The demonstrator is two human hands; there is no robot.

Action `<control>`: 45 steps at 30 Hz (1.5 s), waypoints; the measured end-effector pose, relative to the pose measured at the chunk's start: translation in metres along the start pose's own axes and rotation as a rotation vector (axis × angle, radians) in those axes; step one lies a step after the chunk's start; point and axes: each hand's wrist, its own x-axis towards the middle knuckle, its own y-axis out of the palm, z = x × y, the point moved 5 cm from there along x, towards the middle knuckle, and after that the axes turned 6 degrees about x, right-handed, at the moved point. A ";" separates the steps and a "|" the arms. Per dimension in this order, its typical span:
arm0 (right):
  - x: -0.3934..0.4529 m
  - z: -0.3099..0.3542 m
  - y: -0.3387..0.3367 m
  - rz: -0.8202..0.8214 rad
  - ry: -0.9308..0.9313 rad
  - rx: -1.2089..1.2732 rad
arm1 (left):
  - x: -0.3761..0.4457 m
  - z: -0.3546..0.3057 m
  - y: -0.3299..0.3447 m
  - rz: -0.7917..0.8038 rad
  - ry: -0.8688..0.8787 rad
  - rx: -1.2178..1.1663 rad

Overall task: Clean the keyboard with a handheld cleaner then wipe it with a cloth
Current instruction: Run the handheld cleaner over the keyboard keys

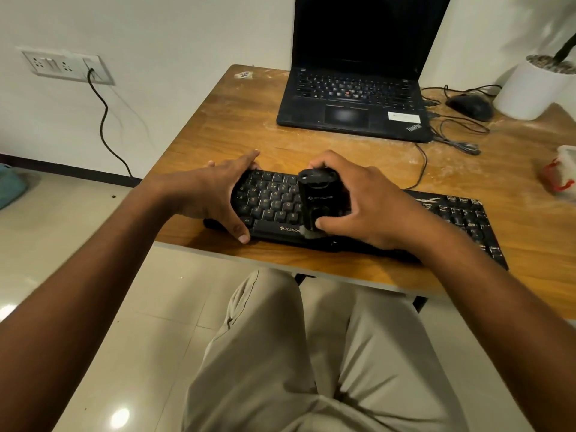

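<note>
Two hands work one handheld cleaner over one keyboard at the tabletop's near edge.

The black keyboard, marked ZEBRON, lies with its long axis from 9 to 3 o'clock on the tabletop. The left hand holds its left end, fingers curled round the edge. The right hand grips the black handheld cleaner, fingers wrapped round it; its long axis runs 6 to 12 o'clock, its writing unreadable. At 12 o'clock sits one laptop labelled ThinkPad; at 2 o'clock, one mouse and one white pot.
</note>
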 end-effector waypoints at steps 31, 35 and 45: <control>0.009 0.004 0.011 -0.089 -0.061 0.096 | 0.002 0.002 0.000 -0.010 -0.005 0.003; -0.010 -0.008 -0.013 -0.011 0.054 -0.018 | 0.005 0.005 0.001 -0.005 0.018 0.012; 0.043 0.034 0.022 -0.075 -0.194 0.171 | 0.009 0.013 0.002 -0.029 0.077 0.026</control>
